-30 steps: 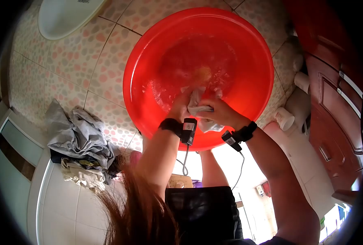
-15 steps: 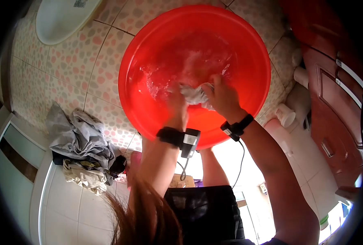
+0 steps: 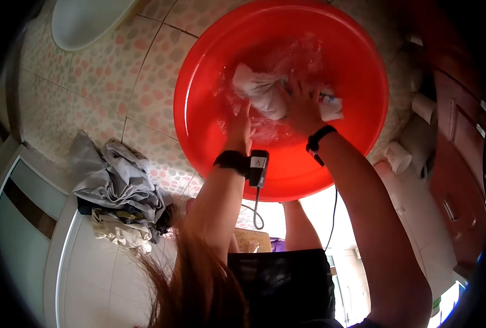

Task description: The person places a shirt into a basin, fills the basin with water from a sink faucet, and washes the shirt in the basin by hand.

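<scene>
A big red basin (image 3: 196, 150) holds water with white foam. In it lies a wet white garment (image 3: 260, 93), spread across the middle, with a small coloured print at its right end. My right hand (image 3: 303, 112) rests on the garment with its fingers spread. Beside the cloth's lower left edge is my left hand (image 3: 239, 128), fingers stretched out and apart from a grip. The cloth partly lies under the right hand, so some of it is hidden.
A pile of grey and beige clothes (image 3: 117, 183) lies on the tiled floor at the left. A pale tub (image 3: 87, 27) stands at the upper left. White containers (image 3: 399, 157) and a dark red cabinet (image 3: 456, 158) are at the right. A cable (image 3: 254, 210) hangs from the left wrist.
The garment was bunched small between both hands. Now it lies spread wider in the water, and both hands have loosened. The view has shifted, so the basin appears farther right.
</scene>
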Demonstrator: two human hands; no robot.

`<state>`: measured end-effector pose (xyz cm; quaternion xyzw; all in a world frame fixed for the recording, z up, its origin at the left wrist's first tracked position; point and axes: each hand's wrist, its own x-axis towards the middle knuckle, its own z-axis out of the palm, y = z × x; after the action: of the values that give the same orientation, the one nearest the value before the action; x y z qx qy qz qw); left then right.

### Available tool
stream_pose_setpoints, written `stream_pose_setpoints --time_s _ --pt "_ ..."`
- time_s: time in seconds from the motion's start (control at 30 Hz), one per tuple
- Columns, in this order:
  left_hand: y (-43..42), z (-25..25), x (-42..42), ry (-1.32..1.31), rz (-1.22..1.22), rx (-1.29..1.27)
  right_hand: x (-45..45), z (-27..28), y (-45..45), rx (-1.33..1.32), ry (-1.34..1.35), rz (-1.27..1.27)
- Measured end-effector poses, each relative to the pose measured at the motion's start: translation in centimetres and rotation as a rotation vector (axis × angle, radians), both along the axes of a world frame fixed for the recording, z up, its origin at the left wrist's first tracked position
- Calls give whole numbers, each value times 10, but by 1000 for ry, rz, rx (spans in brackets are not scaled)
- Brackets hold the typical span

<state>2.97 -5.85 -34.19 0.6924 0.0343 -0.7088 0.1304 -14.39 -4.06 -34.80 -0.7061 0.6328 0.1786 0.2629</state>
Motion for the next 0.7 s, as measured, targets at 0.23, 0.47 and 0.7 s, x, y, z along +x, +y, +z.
stream_pose_setpoints --time_s 0.23,0.47,0.7 --pt "10 -19 12 209 81 51 1 -18 23 -72 -270 -311" --pt "14 11 -35 594 165 -72 -22 92 15 608 -975 -651" --pt "37 16 -67 609 262 6 -10 89 21 560 -966 -989"
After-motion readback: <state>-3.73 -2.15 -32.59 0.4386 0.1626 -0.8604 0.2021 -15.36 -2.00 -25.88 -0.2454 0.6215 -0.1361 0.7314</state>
